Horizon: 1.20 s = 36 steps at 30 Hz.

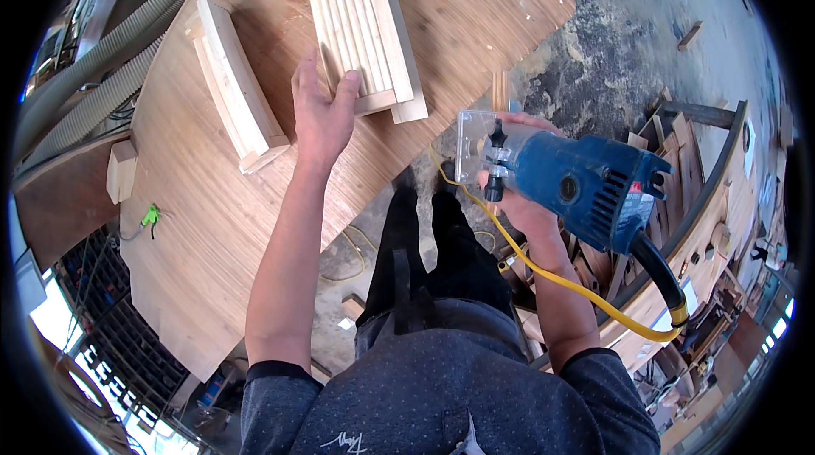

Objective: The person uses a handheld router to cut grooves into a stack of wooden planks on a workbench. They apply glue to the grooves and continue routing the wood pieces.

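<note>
My right hand [531, 213] is closed around a blue trim router [577, 179], held in the air just off the table's edge. Its clear plastic base [469, 145] points left, and a yellow cord [543, 272] runs from its back end. On the wooden table [212, 260], my left hand [323, 120] has its fingers spread at the near left corner of a bundle of pale wooden strips [356, 26]. The thumb touches the bundle's near end. Left of that hand lies another pair of pale wooden pieces [242, 94].
Grey ribbed hoses [110, 56] run along the table's far left side. A small wood block [121, 171] and a bright green item [151, 216] sit near the left edge. Wood offcuts [679, 149] fill a rack at the right. The cord trails across the floor below.
</note>
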### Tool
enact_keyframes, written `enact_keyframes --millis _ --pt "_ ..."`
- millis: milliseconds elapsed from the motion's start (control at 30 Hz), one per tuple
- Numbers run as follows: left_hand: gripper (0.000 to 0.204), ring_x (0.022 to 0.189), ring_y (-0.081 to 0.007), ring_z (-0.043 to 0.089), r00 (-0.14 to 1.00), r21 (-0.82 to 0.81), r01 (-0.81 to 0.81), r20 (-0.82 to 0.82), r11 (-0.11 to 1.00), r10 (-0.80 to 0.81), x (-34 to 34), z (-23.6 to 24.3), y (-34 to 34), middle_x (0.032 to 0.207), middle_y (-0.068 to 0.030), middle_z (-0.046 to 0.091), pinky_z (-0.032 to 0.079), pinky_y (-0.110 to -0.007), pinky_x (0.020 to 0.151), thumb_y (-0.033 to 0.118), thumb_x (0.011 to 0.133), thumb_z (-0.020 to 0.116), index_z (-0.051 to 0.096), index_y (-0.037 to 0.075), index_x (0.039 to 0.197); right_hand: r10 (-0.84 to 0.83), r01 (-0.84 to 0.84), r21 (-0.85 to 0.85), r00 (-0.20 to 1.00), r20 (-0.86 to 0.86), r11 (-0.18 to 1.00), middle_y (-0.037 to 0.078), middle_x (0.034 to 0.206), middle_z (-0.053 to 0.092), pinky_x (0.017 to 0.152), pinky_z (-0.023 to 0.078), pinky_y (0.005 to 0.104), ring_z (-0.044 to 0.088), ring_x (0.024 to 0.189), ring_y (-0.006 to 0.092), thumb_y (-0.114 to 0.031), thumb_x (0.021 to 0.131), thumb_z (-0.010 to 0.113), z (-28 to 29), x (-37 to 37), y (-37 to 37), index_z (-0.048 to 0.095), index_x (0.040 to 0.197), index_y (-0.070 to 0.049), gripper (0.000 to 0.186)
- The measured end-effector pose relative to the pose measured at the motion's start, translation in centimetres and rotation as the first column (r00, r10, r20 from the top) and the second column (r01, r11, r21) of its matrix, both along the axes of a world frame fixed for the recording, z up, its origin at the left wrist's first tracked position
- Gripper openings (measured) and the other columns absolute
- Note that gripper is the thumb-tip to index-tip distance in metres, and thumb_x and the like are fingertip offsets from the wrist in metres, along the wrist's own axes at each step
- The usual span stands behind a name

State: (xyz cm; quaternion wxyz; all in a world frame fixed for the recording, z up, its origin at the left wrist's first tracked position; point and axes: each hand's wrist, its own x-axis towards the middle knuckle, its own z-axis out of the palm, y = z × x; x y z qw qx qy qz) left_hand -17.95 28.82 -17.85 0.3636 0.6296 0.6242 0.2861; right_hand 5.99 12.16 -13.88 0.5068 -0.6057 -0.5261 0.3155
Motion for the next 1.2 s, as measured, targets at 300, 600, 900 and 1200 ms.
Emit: enact_keyframes --millis 300,600,900,1200 --pt "0.087 0.147 -0.0384 0.042 0.999 0.007 0.024 0.03 1.0 -0.024 -0.9 -0.9 0.7 0.159 -0.0291 0.036 0.039 -0.045 0.12 0.038 0.095 0.073 0.033 -0.004 0.16 0.04 -0.049 0.081 0.993 0.108 0.996 0.014 0.129 0.065 0.1 0.054 0.0377 0.063 0.116 0.0232 -0.017 0.077 0.092 0.6 -1.7 2.2 0.048 0.135 -0.004 0.073" --pt "0.099 0.139 -0.0281 0.053 0.877 -0.217 0.076 0.479 0.973 0.038 -0.3 -2.8 2.1 0.154 -0.0233 0.047 0.044 -0.038 0.115 0.033 0.098 0.073 0.01 0.0 0.167 0.091 -0.101 0.085 0.989 0.116 0.991 0.014 0.13 0.065 0.1 0.054 0.0374 0.062 0.118 0.0229 -0.015 0.076 0.092 0.2 -4.5 4.7 0.046 0.136 -0.005 0.076" --pt "0.103 0.145 -0.029 0.044 0.873 -0.201 0.073 0.486 0.977 0.035 -0.4 -4.2 2.2 0.161 -0.0235 0.039 0.035 -0.038 0.121 0.035 0.096 0.073 0.009 -0.002 0.167 0.192 -0.192 -0.014 0.978 0.076 0.981 0.013 0.128 0.065 0.097 0.056 0.0351 0.064 0.112 0.0211 -0.018 0.077 0.092 0.4 -7.0 7.6 0.052 0.136 -0.003 0.073" --pt "0.102 0.153 -0.0349 0.034 0.869 -0.21 0.034 0.489 0.977 0.075 -0.7 -4.4 2.0 0.164 -0.0266 0.031 0.029 -0.041 0.125 0.04 0.093 0.074 0.016 -0.001 0.166 0.186 -0.186 -0.021 0.981 0.049 0.982 0.011 0.122 0.066 0.098 0.056 0.0341 0.066 0.11 0.0194 -0.006 0.069 0.093 -0.8 -7.9 8.9 0.059 0.134 -0.005 0.073"
